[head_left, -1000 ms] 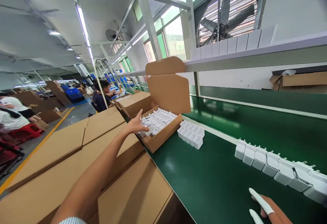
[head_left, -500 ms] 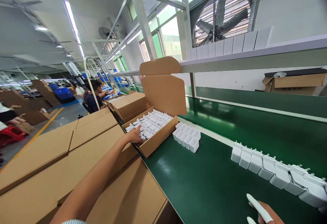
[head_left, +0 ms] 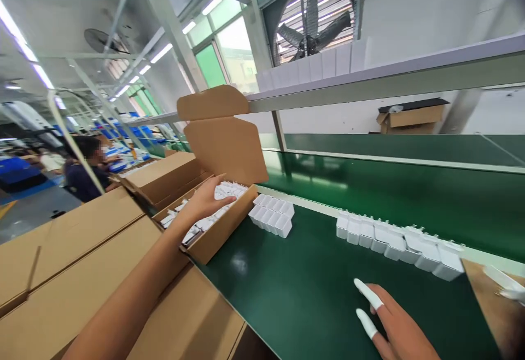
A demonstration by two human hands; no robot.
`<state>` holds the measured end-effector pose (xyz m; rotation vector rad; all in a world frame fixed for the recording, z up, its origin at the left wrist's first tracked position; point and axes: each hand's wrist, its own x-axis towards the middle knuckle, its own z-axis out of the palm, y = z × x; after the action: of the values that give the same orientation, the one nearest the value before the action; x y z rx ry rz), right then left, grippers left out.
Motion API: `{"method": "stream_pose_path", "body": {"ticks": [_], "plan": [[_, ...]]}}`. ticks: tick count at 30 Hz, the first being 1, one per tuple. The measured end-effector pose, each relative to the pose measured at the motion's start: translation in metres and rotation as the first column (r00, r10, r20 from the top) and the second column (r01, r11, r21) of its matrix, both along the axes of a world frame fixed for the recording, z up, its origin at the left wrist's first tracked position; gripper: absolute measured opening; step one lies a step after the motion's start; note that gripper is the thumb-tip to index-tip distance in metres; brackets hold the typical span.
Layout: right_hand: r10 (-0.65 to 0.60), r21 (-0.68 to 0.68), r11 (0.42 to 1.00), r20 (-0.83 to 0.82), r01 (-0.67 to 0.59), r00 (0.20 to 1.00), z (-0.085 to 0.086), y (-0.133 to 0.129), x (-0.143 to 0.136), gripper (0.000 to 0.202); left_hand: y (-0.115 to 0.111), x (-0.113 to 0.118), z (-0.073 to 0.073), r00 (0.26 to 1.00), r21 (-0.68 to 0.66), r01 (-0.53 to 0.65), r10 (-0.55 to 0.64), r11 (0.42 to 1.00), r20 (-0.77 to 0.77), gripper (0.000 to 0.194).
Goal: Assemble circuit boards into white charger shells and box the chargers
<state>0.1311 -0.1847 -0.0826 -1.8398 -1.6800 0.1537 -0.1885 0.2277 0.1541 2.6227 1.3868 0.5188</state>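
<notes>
My left hand (head_left: 206, 201) is over an opened cardboard box (head_left: 229, 227) filled with white plastic pieces (head_left: 233, 189). Its thumb and fingers are apart, and I see nothing held between them. My right hand (head_left: 396, 319) hovers at the lower right above the green work surface (head_left: 311, 289), with white finger cots (head_left: 368, 294) on two fingers. Those fingers are spread and hold nothing. Beyond the right hand stands a row of white plastic housings (head_left: 396, 242) with small prongs on top. Beside the box sits a block of small white open-topped trays (head_left: 271, 215).
Closed cardboard boxes (head_left: 90, 261) lie along the left. Behind the green belt (head_left: 369, 185) runs a raised shelf (head_left: 369, 83) carrying white boxes (head_left: 315, 68). A brown sheet with a white piece (head_left: 502, 280) is at the right edge. Another person (head_left: 88, 168) sits at the far left.
My left hand has risen from the box's near corner and opened. My right hand has come further into view. The whole view has swung to the right.
</notes>
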Motion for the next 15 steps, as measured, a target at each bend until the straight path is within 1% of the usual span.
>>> {"method": "stream_pose_path", "body": {"ticks": [1, 2, 3, 5, 7, 8, 10, 12, 14, 15], "plan": [[-0.002, -0.003, 1.0, -0.006, 0.002, 1.0, 0.008, 0.0, -0.002, 0.056, -0.014, 0.024, -0.001, 0.988, -0.056, 0.138, -0.133, 0.989, 0.083, 0.092], [-0.001, 0.008, 1.0, -0.009, 0.001, 1.0, 0.014, 0.0, -0.005, 0.056, -0.031, 0.048, -0.005, 0.96, -0.128, 0.267, -0.252, 0.955, 0.126, 0.09], [0.004, 0.023, 1.0, -0.008, -0.003, 1.0, 0.019, 0.001, -0.008, 0.057, -0.048, 0.074, -0.011, 0.927, -0.205, 0.371, -0.35, 0.906, 0.133, 0.088], [0.025, 0.058, 0.998, 0.0, -0.025, 1.0, 0.026, 0.001, -0.012, 0.06, -0.085, 0.124, -0.029, 0.862, -0.316, 0.504, -0.493, 0.804, 0.121, 0.087], [0.04, 0.086, 0.995, 0.009, -0.041, 0.999, 0.03, -0.001, -0.016, 0.06, -0.115, 0.171, -0.049, 0.79, -0.359, 0.594, -0.607, 0.72, 0.09, 0.092], [0.04, 0.096, 0.995, 0.011, -0.041, 0.999, 0.032, -0.001, -0.017, 0.06, -0.127, 0.193, -0.058, 0.751, -0.354, 0.635, -0.656, 0.686, 0.076, 0.097], [0.034, 0.114, 0.993, 0.012, -0.036, 0.999, 0.035, -0.003, -0.018, 0.058, -0.141, 0.232, -0.071, 0.692, -0.326, 0.689, -0.721, 0.647, 0.033, 0.105], [0.032, 0.137, 0.99, 0.012, -0.034, 0.999, 0.037, -0.005, -0.019, 0.057, -0.147, 0.263, -0.08, 0.669, -0.317, 0.695, -0.742, 0.646, -0.043, 0.108], [0.037, 0.165, 0.986, 0.019, -0.039, 0.999, 0.039, -0.006, -0.019, 0.056, -0.148, 0.285, -0.085, 0.659, -0.339, 0.674, -0.742, 0.656, -0.124, 0.101], [0.039, 0.174, 0.984, 0.025, -0.042, 0.999, 0.04, -0.007, -0.018, 0.057, -0.148, 0.293, -0.086, 0.655, -0.351, 0.664, -0.74, 0.66, -0.152, 0.096]]}}
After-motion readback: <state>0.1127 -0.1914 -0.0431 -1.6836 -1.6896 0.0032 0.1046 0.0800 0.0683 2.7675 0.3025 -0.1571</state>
